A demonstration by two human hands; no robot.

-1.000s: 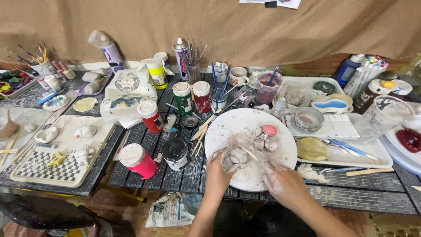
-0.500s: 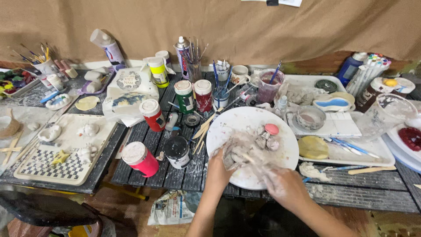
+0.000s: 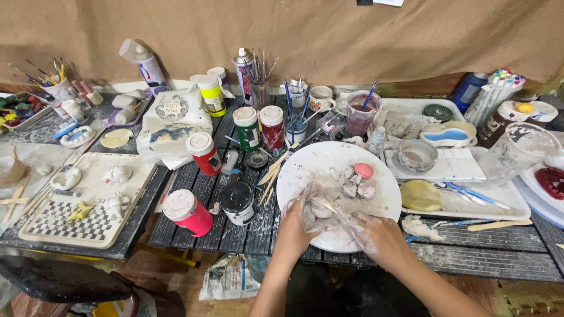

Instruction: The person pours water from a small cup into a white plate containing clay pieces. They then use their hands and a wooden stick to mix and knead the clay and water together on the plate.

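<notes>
The upper left part of the white plate (image 3: 329, 164) lies bare, so there is room to pass there. Left of the plate, wooden sticks (image 3: 271, 176), a black-lidded jar (image 3: 237, 202) and a pink jar (image 3: 188, 212) crowd the tabletop (image 3: 194, 235). Behind the plate stand paint bottles (image 3: 258, 126) and a brush cup (image 3: 361, 111); right of it a white tray (image 3: 470, 199).

Left hand (image 3: 294, 226) shifted onto clay lump (image 3: 320, 212); right hand (image 3: 376, 235) now angles wooden stick (image 3: 326, 205) into it.
</notes>
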